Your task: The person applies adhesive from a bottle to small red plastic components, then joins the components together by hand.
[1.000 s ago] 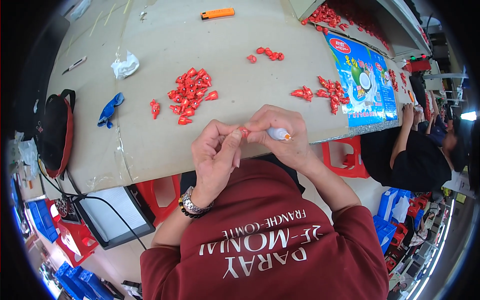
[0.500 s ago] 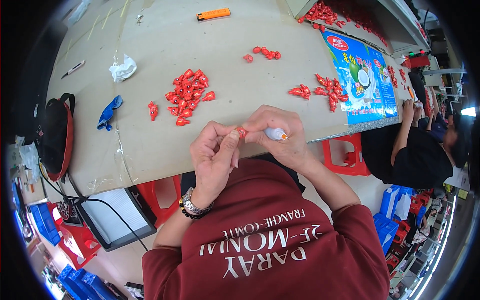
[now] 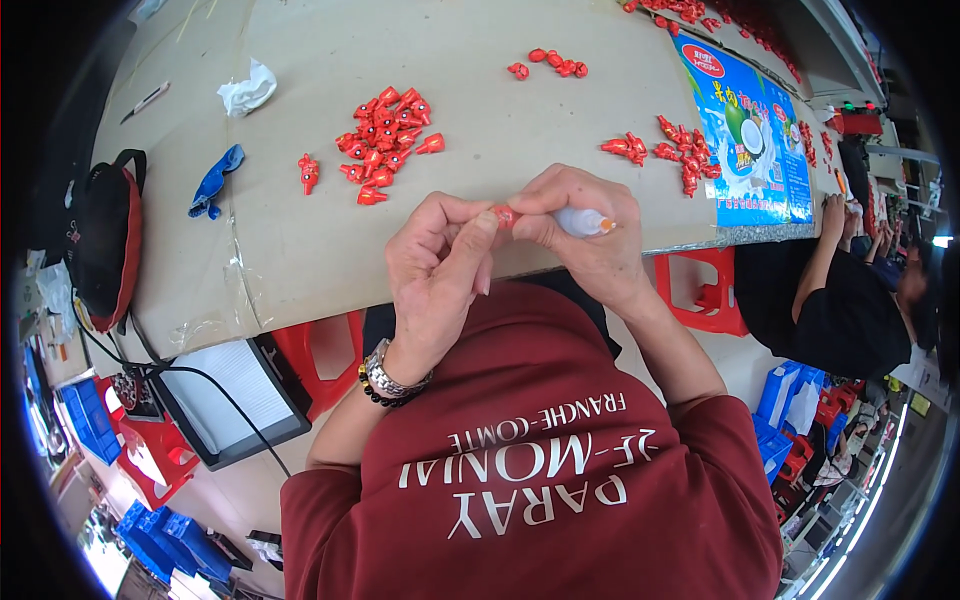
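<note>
My left hand point(image 3: 440, 262) pinches a small red plastic piece point(image 3: 505, 216) between thumb and fingertips. The fingertips of my right hand point(image 3: 612, 255) meet it from the other side, so most of the piece is covered. Tucked in the curl of my right hand is a small white squeeze bottle point(image 3: 575, 221) with an orange tip, pointing away to the right. Both hands are held by the table's near edge. Beyond my left hand lies a heap of red figure-like pieces point(image 3: 385, 135) with small dark-and-white spots, one single piece point(image 3: 308, 174) to its left.
More red pieces lie farther off point(image 3: 560, 64) and to the right point(image 3: 690, 155), beside a blue printed sheet point(image 3: 745, 140). On the left are crumpled tissue point(image 3: 247, 90), a blue wrapper point(image 3: 215, 182), a cutter knife point(image 3: 146, 103) and a black-red bag point(image 3: 105, 245). A co-worker point(image 3: 830, 290) sits at right.
The view has shifted, carrying the tabletop upward and an orange box-like item out of sight. Both hands keep the red piece between them, with the bottle still in my right hand.
</note>
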{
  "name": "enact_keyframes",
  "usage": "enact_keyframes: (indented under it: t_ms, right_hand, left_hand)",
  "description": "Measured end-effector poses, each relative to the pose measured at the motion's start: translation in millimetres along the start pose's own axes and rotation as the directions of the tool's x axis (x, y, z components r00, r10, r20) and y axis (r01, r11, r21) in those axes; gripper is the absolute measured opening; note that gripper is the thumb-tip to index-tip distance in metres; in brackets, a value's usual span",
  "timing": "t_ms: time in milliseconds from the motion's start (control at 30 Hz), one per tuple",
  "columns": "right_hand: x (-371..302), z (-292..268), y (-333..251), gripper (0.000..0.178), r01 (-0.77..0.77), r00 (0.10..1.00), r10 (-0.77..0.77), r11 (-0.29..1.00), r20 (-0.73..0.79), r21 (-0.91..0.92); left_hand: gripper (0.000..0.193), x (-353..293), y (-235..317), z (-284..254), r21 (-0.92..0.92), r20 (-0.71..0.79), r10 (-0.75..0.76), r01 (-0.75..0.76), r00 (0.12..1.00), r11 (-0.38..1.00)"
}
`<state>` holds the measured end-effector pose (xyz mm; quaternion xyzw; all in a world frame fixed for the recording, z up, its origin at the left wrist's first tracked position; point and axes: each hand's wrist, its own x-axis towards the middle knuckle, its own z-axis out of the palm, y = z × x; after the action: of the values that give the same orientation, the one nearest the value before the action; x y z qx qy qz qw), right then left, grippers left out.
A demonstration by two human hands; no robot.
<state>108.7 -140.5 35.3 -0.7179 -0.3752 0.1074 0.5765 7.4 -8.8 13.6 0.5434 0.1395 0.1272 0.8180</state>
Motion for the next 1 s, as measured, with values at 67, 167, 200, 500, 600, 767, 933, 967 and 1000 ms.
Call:
enact_keyframes:
  t_ms: [67,167,200,500,600,767,933,967,1000]
  right_hand:
    - [-3,-2,-3,0.013,-0.126,0.992,0.127,0.992,-0.009,0.011]
    - [-6,0,-3,0.011,-0.303,0.945,0.322,0.931,-0.066,0.202]
    - [-6,0,-2,0.011,-0.304,0.944,0.323,0.931,-0.067,0.203]
    - [-9,-1,-2,0.016,-0.488,0.837,0.544,0.694,0.059,0.528]
    - [-10,-1,-5,0.016,-0.5,0.835,0.544,0.686,0.083,0.529]
    - [-11,1,-10,0.014,-0.371,0.92,0.391,0.878,-0.007,0.302]
    - [-11,-2,-14,0.01,-0.431,0.897,0.441,0.87,0.012,0.24]
    - [-11,-2,-14,0.009,-0.457,0.884,0.467,0.856,0.015,0.243]
    - [-11,-2,-14,0.009,-0.458,0.883,0.469,0.855,0.014,0.243]
  left_hand:
    - [0.012,0,2,0,-0.003,0.002,-0.013,0.013,1.0,1.0]
    - [0.022,0,2,-1,0.04,0.003,0.009,-0.009,1.0,0.999]
    - [0.025,-1,1,-3,0.045,0.033,0.056,-0.057,0.998,0.997]
    - [0.016,-1,0,-2,0.403,0.032,0.272,-0.261,0.962,0.877]
    - [0.01,-1,-1,-1,0.376,-0.011,0.264,-0.241,0.965,0.895]
    - [0.011,-4,0,-2,0.27,-0.043,0.143,-0.126,0.989,0.954]
    - [0.013,-5,0,-1,0.139,-0.03,0.048,-0.044,0.998,0.989]
    - [0.013,-6,0,0,0.139,-0.028,0.046,-0.042,0.999,0.989]
    - [0.015,-6,0,1,0.131,-0.039,0.038,-0.032,0.999,0.991]
